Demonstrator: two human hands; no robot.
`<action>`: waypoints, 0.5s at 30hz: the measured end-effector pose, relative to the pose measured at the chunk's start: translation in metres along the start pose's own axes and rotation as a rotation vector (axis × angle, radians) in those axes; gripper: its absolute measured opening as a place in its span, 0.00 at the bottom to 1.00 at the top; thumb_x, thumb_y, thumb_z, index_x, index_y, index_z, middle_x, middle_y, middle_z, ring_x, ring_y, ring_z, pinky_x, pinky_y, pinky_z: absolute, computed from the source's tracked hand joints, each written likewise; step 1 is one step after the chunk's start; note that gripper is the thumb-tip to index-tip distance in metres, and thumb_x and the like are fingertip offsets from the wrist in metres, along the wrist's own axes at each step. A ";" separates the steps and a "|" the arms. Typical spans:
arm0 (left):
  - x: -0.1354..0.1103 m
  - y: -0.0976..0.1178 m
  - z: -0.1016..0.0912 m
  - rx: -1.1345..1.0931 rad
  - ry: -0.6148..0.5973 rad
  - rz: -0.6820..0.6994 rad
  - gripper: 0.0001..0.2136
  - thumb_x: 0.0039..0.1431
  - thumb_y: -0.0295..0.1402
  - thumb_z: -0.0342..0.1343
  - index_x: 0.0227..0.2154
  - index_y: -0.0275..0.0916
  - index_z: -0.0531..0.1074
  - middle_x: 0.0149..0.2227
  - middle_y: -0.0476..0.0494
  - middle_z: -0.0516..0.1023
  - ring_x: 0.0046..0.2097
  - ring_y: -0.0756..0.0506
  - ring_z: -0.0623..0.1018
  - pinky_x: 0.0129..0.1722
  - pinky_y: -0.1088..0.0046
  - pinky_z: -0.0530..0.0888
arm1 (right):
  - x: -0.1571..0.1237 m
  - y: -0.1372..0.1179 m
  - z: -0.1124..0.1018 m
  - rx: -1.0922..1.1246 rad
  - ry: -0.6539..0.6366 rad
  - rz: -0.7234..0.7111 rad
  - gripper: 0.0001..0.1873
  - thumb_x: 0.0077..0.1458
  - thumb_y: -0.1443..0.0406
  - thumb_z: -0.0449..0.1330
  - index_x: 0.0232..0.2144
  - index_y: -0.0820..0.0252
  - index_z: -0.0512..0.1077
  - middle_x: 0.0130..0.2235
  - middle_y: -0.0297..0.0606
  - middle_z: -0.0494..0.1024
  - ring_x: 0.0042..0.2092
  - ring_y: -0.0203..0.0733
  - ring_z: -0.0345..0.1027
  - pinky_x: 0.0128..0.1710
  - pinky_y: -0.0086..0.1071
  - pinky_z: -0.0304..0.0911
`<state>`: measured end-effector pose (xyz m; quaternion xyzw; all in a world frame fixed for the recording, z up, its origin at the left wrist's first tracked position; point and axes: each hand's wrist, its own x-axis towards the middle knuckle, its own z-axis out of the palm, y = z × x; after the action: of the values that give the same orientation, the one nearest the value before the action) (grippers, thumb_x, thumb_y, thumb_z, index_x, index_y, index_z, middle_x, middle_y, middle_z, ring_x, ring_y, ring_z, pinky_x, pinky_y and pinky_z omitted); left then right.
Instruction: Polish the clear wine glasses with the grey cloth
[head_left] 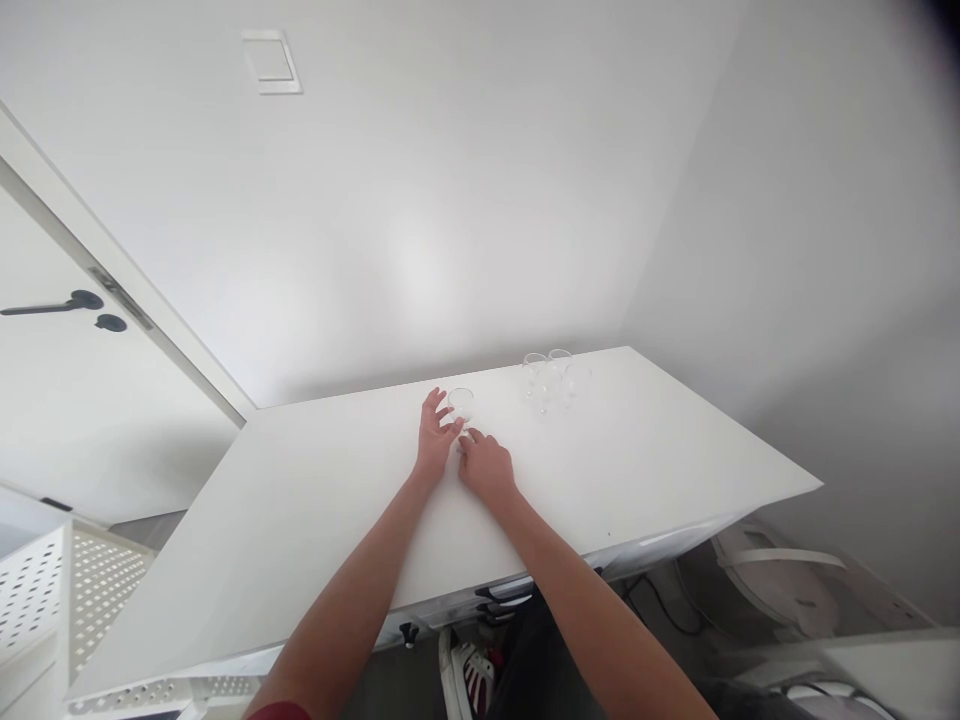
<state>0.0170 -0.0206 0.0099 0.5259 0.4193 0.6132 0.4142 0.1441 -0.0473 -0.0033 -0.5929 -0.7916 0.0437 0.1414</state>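
A small clear glass (460, 403) stands on the white tabletop (315, 500) near its far edge. My left hand (435, 438) rests on the table at the glass's left side, fingers stretched and touching it. My right hand (486, 465) lies just below and to the right of the glass, fingers curled, their tips at the glass's base. Whether anything is held there is hidden. Further right stand several more clear glasses (551, 378) in a tight group.
White walls close the table at the back and right. A door with a black handle (56, 305) is at left. A perforated white rack (67, 590) sits lower left. Shoes (469, 675) and cables lie under the front edge.
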 end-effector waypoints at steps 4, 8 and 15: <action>0.002 -0.005 -0.002 0.028 0.029 -0.056 0.23 0.67 0.48 0.53 0.63 0.54 0.61 0.67 0.41 0.62 0.57 0.42 0.73 0.51 0.63 0.72 | 0.009 0.016 -0.003 -0.012 -0.036 0.116 0.23 0.64 0.65 0.49 0.58 0.54 0.70 0.68 0.41 0.65 0.51 0.49 0.71 0.40 0.37 0.67; 0.003 -0.010 -0.001 0.063 0.018 -0.108 0.18 0.69 0.48 0.49 0.58 0.52 0.64 0.65 0.42 0.65 0.52 0.45 0.75 0.47 0.66 0.72 | 0.017 0.034 -0.010 -0.013 -0.080 0.270 0.26 0.64 0.65 0.48 0.63 0.56 0.65 0.71 0.46 0.58 0.51 0.49 0.74 0.43 0.38 0.68; 0.001 -0.007 -0.001 0.119 -0.040 -0.110 0.13 0.69 0.47 0.48 0.50 0.51 0.69 0.62 0.46 0.67 0.49 0.46 0.74 0.45 0.68 0.71 | 0.024 0.051 -0.017 0.038 -0.142 0.414 0.31 0.64 0.65 0.45 0.69 0.54 0.57 0.74 0.47 0.48 0.47 0.46 0.77 0.43 0.37 0.68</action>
<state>0.0161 -0.0177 0.0035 0.5378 0.4748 0.5531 0.4236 0.1895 -0.0113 0.0050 -0.7355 -0.6599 0.1284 0.0845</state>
